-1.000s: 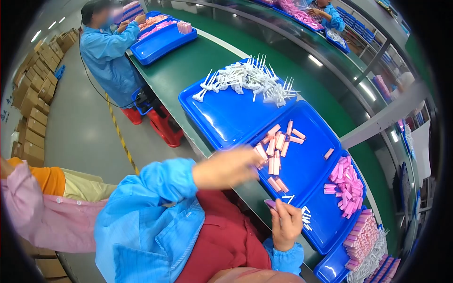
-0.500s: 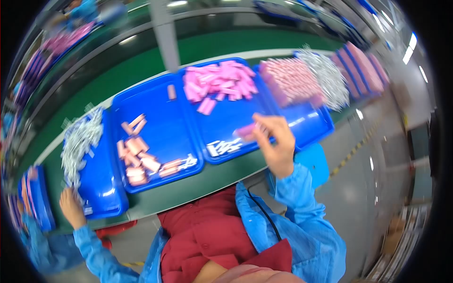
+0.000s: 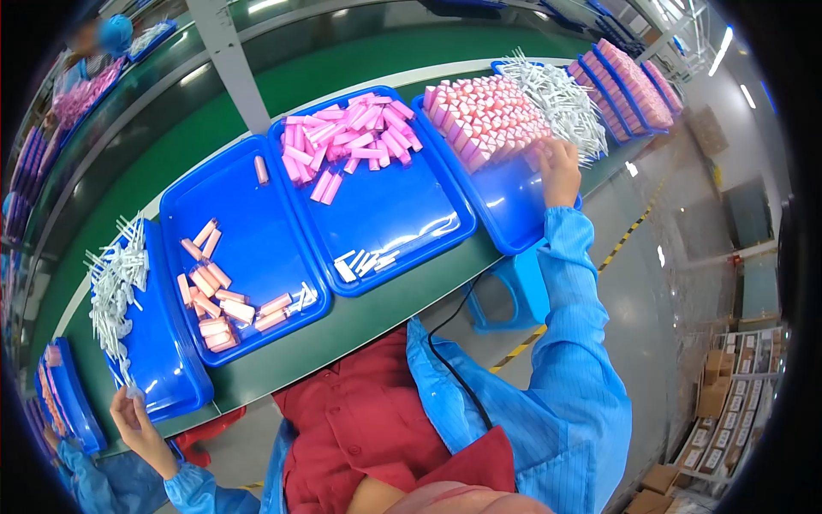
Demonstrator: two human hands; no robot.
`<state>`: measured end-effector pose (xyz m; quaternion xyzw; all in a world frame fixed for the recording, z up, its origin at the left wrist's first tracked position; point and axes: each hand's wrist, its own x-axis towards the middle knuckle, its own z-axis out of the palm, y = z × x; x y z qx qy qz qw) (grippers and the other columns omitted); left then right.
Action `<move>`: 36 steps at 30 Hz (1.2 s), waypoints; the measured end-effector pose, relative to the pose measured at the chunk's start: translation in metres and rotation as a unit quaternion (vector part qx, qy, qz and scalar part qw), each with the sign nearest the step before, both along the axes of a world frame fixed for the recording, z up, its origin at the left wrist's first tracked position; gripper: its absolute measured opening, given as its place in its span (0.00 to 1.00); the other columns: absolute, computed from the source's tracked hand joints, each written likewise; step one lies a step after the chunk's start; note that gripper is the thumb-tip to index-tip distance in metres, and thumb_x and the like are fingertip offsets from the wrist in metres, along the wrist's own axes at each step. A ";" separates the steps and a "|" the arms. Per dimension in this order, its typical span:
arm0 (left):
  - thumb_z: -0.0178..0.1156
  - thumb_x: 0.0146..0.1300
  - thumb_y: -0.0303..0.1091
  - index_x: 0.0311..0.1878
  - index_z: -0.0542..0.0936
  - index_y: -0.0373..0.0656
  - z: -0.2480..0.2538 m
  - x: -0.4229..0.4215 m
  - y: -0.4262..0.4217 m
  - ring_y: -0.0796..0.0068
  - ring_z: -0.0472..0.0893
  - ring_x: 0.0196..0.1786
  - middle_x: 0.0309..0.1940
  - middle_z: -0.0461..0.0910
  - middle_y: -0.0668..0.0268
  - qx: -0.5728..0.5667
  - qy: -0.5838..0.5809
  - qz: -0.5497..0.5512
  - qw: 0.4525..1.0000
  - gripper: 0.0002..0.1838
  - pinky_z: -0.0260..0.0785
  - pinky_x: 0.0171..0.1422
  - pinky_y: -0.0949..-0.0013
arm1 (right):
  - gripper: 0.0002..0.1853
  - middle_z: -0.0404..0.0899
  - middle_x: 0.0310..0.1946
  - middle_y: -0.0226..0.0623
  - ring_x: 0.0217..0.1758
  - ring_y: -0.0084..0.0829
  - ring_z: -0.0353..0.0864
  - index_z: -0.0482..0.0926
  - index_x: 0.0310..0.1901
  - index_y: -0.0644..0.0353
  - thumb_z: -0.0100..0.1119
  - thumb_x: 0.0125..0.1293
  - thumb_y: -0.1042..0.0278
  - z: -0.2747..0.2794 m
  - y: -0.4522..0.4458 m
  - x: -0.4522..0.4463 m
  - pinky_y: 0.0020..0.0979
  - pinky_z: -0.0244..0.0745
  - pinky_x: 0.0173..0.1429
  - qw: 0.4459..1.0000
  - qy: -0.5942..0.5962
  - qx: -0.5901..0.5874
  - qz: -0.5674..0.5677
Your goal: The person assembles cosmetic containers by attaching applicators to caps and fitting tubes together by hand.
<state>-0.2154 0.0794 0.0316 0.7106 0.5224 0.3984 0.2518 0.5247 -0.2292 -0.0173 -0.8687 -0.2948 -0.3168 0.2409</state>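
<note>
My right hand [image 3: 561,176] is at the near right edge of a tightly packed block of pink tubes [image 3: 484,116], fingers pinched on a pink tube that they mostly cover. This block stands in the rightmost blue tray [image 3: 518,227], beside a heap of thin white sticks [image 3: 565,98]. At the far left, my left hand [image 3: 144,435] has thumb and finger closed on a small white stick piece [image 3: 131,391]. It is at the near corner of a blue tray [image 3: 184,396] with a pile of white stick pieces [image 3: 118,278].
Loose pink tubes [image 3: 351,133] and a few white bits lie in one middle tray [image 3: 385,214]; peach tubes [image 3: 210,283] lie in the other [image 3: 248,223]. A blue stool [image 3: 514,295] stands below the green table. Stacked trays [image 3: 625,86] are at right. Another person's sleeve [image 3: 81,471] shows lower left.
My right hand has moved from above the middle tray, where it held a pink tube, right and away to the packed block. My left hand has drawn back slightly from the white pile. The view has shifted.
</note>
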 end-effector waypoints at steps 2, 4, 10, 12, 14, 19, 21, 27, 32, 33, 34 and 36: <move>0.57 0.76 0.28 0.63 0.72 0.35 0.006 0.013 -0.015 0.71 0.80 0.55 0.55 0.79 0.60 -0.024 -0.080 0.018 0.996 0.16 0.73 0.63 0.67 | 0.12 0.81 0.48 0.36 0.41 0.38 0.87 0.85 0.49 0.48 0.70 0.65 0.63 -0.010 0.002 0.008 0.39 0.82 0.45 1.000 -0.015 -0.013 -0.004; 0.58 0.76 0.29 0.64 0.71 0.37 0.010 0.026 -0.027 0.70 0.80 0.57 0.54 0.79 0.59 -0.055 -0.164 0.010 0.985 0.17 0.71 0.66 0.66 | 0.13 0.80 0.48 0.35 0.39 0.36 0.87 0.85 0.50 0.48 0.71 0.65 0.63 -0.014 0.000 0.014 0.37 0.82 0.43 1.000 0.004 -0.016 -0.001; 0.59 0.73 0.27 0.67 0.70 0.39 0.003 0.081 -0.055 0.69 0.80 0.56 0.52 0.79 0.60 -0.103 -0.310 -0.026 0.945 0.21 0.71 0.65 0.65 | 0.15 0.79 0.48 0.34 0.32 0.29 0.78 0.85 0.55 0.53 0.69 0.67 0.68 0.033 0.002 -0.026 0.31 0.78 0.41 0.999 -0.023 0.016 0.018; 0.60 0.71 0.25 0.65 0.72 0.39 0.004 0.108 -0.066 0.69 0.81 0.54 0.52 0.79 0.60 -0.144 -0.322 -0.081 0.932 0.21 0.72 0.62 0.65 | 0.14 0.80 0.46 0.35 0.34 0.28 0.78 0.84 0.55 0.57 0.67 0.68 0.72 0.047 0.018 -0.057 0.30 0.76 0.40 0.997 -0.023 0.040 0.068; 0.61 0.67 0.21 0.60 0.73 0.39 0.002 0.141 -0.072 0.67 0.82 0.51 0.51 0.80 0.59 -0.200 -0.336 -0.128 0.911 0.19 0.74 0.61 0.63 | 0.13 0.82 0.41 0.35 0.36 0.29 0.79 0.84 0.52 0.60 0.64 0.67 0.79 0.046 0.057 -0.101 0.30 0.76 0.41 0.983 -0.031 0.061 0.168; 0.63 0.66 0.18 0.52 0.73 0.38 -0.017 0.204 -0.086 0.57 0.86 0.52 0.49 0.83 0.53 -0.264 -0.374 -0.246 0.854 0.15 0.79 0.60 0.58 | 0.11 0.83 0.41 0.34 0.43 0.38 0.81 0.84 0.45 0.55 0.66 0.59 0.75 0.026 0.183 -0.196 0.37 0.75 0.48 0.889 -0.064 -0.076 0.447; 0.64 0.65 0.16 0.52 0.73 0.38 -0.021 0.210 -0.091 0.56 0.86 0.52 0.49 0.83 0.52 -0.273 -0.405 -0.272 0.829 0.15 0.79 0.61 0.56 | 0.09 0.81 0.42 0.32 0.47 0.35 0.80 0.84 0.42 0.54 0.64 0.60 0.71 0.009 0.211 -0.197 0.38 0.72 0.53 0.864 -0.093 -0.182 0.459; 0.63 0.66 0.16 0.51 0.73 0.38 -0.020 0.195 -0.093 0.57 0.86 0.53 0.49 0.82 0.53 -0.283 -0.434 -0.243 0.820 0.14 0.80 0.61 0.57 | 0.06 0.81 0.38 0.35 0.45 0.37 0.82 0.82 0.38 0.56 0.66 0.60 0.71 0.010 0.212 -0.194 0.39 0.76 0.48 0.829 -0.059 -0.311 0.461; 0.61 0.66 0.11 0.52 0.73 0.35 -0.028 0.191 -0.092 0.55 0.85 0.57 0.50 0.79 0.55 -0.255 -0.452 -0.284 0.807 0.15 0.79 0.65 0.56 | 0.20 0.84 0.44 0.41 0.48 0.30 0.85 0.73 0.61 0.62 0.65 0.70 0.72 0.035 0.206 -0.240 0.30 0.80 0.53 0.705 0.501 -0.006 0.503; 0.61 0.65 0.12 0.50 0.73 0.36 -0.028 0.193 -0.093 0.57 0.85 0.56 0.49 0.80 0.55 -0.261 -0.452 -0.278 0.806 0.14 0.80 0.64 0.53 | 0.22 0.84 0.46 0.43 0.48 0.31 0.85 0.71 0.64 0.62 0.63 0.72 0.70 0.039 0.204 -0.258 0.31 0.81 0.53 0.637 0.588 0.069 0.493; 0.62 0.65 0.12 0.49 0.73 0.37 -0.025 0.195 -0.095 0.59 0.85 0.55 0.48 0.80 0.55 -0.264 -0.453 -0.272 0.807 0.14 0.80 0.63 0.50 | 0.24 0.83 0.48 0.44 0.49 0.33 0.85 0.68 0.68 0.61 0.62 0.74 0.68 0.042 0.204 -0.275 0.32 0.82 0.54 0.559 0.664 0.145 0.476; 0.63 0.64 0.13 0.48 0.73 0.38 -0.025 0.198 -0.097 0.61 0.85 0.53 0.47 0.80 0.55 -0.268 -0.453 -0.267 0.807 0.14 0.81 0.62 0.46 | 0.24 0.83 0.50 0.45 0.49 0.32 0.85 0.68 0.69 0.61 0.59 0.76 0.66 0.038 0.202 -0.300 0.34 0.82 0.54 0.477 0.733 0.198 0.444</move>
